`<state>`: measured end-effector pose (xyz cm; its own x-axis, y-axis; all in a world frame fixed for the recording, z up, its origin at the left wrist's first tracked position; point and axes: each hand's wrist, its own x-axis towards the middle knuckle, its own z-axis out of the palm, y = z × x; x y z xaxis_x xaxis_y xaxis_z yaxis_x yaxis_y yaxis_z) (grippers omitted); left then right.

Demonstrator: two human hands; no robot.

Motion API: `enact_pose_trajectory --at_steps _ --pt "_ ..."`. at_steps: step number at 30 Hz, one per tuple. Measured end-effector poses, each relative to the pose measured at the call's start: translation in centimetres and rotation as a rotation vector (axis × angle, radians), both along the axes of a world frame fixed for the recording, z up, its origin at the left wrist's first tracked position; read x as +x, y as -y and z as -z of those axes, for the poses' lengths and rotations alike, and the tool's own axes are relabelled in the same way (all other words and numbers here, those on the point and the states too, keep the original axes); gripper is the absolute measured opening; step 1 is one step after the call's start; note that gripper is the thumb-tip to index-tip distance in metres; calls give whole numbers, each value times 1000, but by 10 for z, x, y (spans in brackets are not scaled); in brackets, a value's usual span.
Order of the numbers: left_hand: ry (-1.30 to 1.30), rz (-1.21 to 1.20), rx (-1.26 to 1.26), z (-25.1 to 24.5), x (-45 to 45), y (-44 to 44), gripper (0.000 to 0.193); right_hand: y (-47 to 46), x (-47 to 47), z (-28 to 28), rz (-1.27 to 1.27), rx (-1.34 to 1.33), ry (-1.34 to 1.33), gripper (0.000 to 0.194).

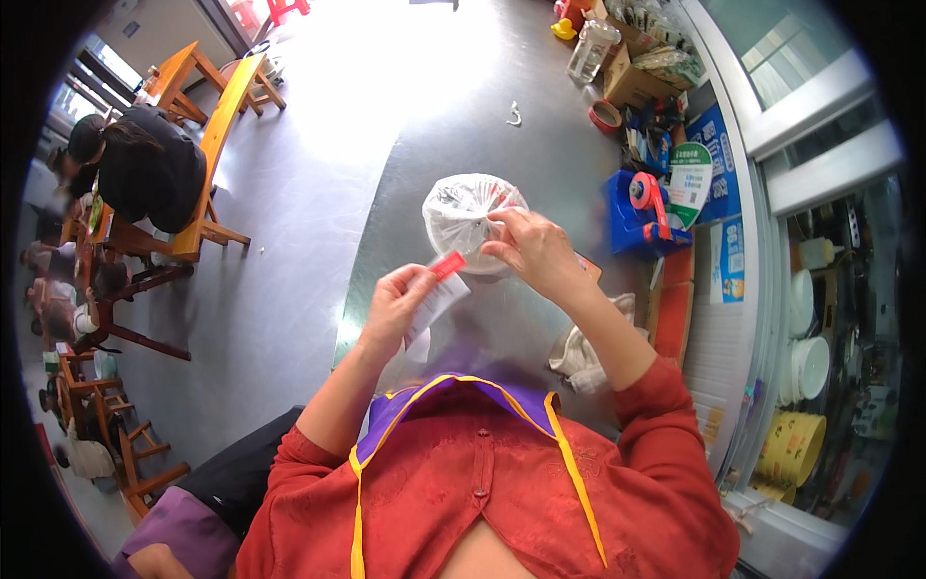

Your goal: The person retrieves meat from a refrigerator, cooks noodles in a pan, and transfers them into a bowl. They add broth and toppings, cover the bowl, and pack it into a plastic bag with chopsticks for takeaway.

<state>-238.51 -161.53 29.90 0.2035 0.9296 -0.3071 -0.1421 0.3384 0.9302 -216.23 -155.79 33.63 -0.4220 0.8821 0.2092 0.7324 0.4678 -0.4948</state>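
My left hand (399, 298) pinches a printed paper slip (443, 295) between thumb and fingers. A red strip (448, 265) with writing lies across the slip's upper end, under my thumb tip. In front of me a round container wrapped in a translucent white plastic bag (463, 210) stands on the metal counter (434, 155). The bag is gathered at the top. My right hand (532, 246) is at the bag's right side, thumb and forefinger apart, fingertips by the gathered top. Whether they touch the plastic is hard to tell.
Right of the bag lie a cloth (582, 354) and a partly hidden phone-like object (589, 268). Farther right are a blue box with a red tape roll (642, 189), a brown tape roll (605, 116) and a clear jug (593, 51). People sit at wooden benches (224, 137) on the left.
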Motion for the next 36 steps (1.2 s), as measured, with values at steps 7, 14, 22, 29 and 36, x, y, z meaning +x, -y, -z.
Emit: enact_pose_trajectory --at_steps 7,14,22,29,36 --pt "57 -151 48 24 4 -62 16 -41 -20 67 -125 320 116 22" --pt "-657 -184 227 56 51 -119 29 -12 16 80 -231 290 17 18" --pt "-800 -163 317 66 47 -121 34 -49 -21 83 -82 88 -8 80" --pt "-503 -64 88 80 -1 -80 32 -40 -18 94 -130 146 16 96" --pt "-43 22 -176 98 -4 -55 25 -100 11 95 78 -527 -831 52"
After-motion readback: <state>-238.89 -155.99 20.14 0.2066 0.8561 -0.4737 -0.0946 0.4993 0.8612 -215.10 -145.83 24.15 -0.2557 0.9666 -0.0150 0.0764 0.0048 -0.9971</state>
